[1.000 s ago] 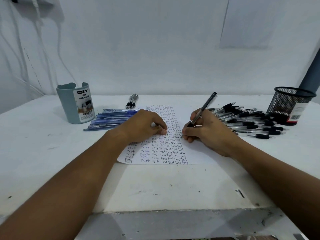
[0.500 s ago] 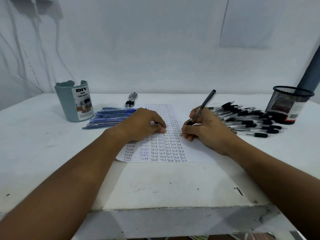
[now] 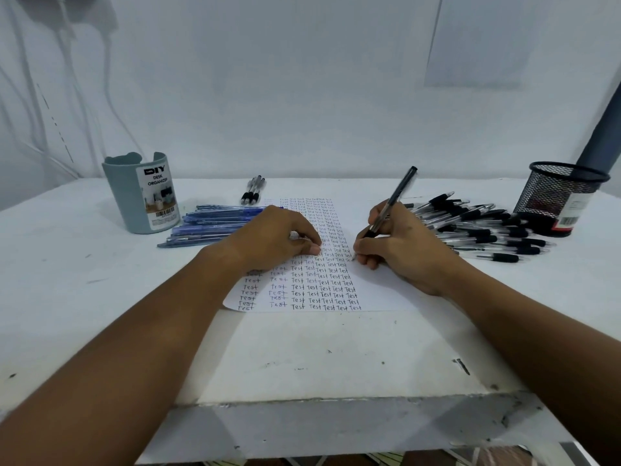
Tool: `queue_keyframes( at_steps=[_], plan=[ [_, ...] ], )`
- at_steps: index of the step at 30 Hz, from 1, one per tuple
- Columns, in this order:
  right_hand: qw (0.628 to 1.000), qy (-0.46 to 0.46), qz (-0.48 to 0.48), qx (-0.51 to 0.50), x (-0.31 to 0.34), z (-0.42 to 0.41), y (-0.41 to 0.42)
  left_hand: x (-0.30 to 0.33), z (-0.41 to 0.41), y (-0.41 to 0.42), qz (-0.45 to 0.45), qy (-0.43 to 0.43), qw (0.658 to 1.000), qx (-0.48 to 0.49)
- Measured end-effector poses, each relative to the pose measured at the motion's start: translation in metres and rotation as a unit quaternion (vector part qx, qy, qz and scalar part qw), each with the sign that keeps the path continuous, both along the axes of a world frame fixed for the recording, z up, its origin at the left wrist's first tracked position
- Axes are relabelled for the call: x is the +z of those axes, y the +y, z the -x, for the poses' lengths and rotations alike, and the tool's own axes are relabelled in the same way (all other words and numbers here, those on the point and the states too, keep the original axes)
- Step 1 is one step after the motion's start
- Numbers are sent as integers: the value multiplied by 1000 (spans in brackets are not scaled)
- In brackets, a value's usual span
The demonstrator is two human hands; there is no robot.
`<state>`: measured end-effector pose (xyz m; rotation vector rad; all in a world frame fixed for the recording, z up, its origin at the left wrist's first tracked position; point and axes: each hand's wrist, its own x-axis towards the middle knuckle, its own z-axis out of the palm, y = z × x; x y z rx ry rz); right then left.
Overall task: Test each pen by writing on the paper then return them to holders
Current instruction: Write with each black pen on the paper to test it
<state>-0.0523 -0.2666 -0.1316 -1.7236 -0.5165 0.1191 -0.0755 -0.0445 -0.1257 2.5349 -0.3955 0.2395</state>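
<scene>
The left hand [image 3: 275, 238] is covering part of the paper [image 3: 376, 290] at frame centre. Far rows of writing are too small to read. The pen [image 3: 391, 203] is blurring. The frame's right edge is cutting off a grey pole [image 3: 601, 129].

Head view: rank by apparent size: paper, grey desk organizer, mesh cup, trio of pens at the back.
1. paper, clearly largest.
2-3. grey desk organizer and mesh cup: they look alike in size, and wide-angle distortion at the edges makes ranking unsure.
4. trio of pens, smallest, though farthest from the camera.
</scene>
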Motion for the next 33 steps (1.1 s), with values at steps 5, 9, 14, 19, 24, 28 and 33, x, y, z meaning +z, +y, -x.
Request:
queue_keyframes(
  at_steps=[5,9,14,19,24,28,33],
  plan=[
    [999,20,-32,-3,2,2,0,-1,0,0,6,1,1000,2],
    [999,14,-35,-11,1,1,-1,-1,0,0,0,-5,1000,4],
    [1000,-6,4,-22,-3,-2,0,0,0,0,-6,-6,1000,7],
    [999,23,-20,-7,0,-1,-1,0,1,0,-6,-7,1000,7],
    [999,29,-24,-15,1,-2,0,0,3,-1,-4,-26,1000,16],
    [991,97,-97,-5,15,-8,3,-1,0,1,10,-81,995,52],
    [979,119,-155,-62,29,-26,17,-1,-2,1,-9,-107,991,78]
  ],
)
